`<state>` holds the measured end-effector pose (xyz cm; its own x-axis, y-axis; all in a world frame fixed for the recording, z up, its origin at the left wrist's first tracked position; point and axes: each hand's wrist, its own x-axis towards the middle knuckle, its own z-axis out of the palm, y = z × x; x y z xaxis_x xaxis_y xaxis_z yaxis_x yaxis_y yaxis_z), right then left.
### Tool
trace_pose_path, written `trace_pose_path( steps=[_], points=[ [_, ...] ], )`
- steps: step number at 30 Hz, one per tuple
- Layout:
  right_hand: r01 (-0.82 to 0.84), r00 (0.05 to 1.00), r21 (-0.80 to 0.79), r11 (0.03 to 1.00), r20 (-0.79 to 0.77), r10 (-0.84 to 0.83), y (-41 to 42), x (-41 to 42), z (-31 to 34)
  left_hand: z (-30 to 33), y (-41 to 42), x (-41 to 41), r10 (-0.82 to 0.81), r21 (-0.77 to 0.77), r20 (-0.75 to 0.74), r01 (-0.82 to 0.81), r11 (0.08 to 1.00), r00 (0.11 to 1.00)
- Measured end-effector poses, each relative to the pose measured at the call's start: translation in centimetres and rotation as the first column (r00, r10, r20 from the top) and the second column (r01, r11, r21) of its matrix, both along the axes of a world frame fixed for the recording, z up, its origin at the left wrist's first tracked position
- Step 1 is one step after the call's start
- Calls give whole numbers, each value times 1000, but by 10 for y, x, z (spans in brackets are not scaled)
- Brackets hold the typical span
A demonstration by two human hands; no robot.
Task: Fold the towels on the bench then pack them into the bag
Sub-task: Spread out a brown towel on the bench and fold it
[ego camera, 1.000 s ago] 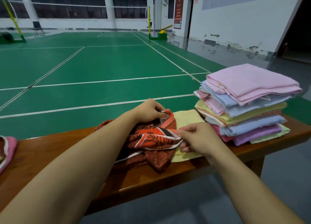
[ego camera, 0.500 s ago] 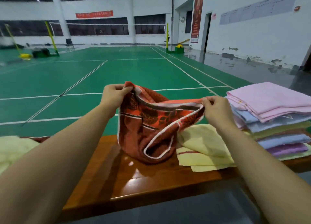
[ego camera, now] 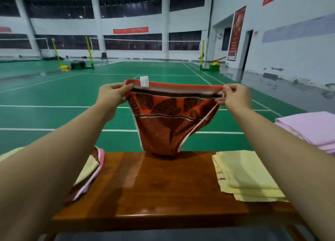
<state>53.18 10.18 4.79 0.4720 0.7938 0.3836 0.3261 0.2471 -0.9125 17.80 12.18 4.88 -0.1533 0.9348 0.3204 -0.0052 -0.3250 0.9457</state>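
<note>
An orange and brown leaf-patterned towel (ego camera: pixel 166 119) hangs stretched between my hands above the wooden bench (ego camera: pixel 163 186). My left hand (ego camera: pixel 112 95) pinches its top left corner. At the top right corner, my right hand (ego camera: pixel 233 97) pinches the hem. A white label sticks up from the top hem. The towel's lower end sags and touches the bench's far edge. A folded yellow towel (ego camera: pixel 244 173) lies on the bench to the right. The pink top of a stack of folded towels (ego camera: pixel 311 128) shows at the far right. No bag is in view.
A loose heap of towels (ego camera: pixel 90 170), yellow, pink and brown, lies on the bench at the left, partly behind my left forearm. Beyond the bench spreads a green court floor with white lines, net posts and a chair far back.
Both hands have raised the orange towel off the bench and pulled it apart, so its top hem is now taut. My view has tilted up and moved left.
</note>
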Motion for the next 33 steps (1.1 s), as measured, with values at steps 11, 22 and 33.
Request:
trace_pose_path(
  steps=[11,22,33],
  points=[
    [51,994,-64,997,96,-45,12,-12,-14,0,8,5,120,-52,44,-118,992,992],
    [-116,908,-86,990,-414,70,18,-15,-14,12,-1,25,41,-25,74,-40,999,996],
    [58,998,-26,998,-17,-59,21,-23,-15,12,-4,13,211,86,-126,-201,976,969]
  ],
)
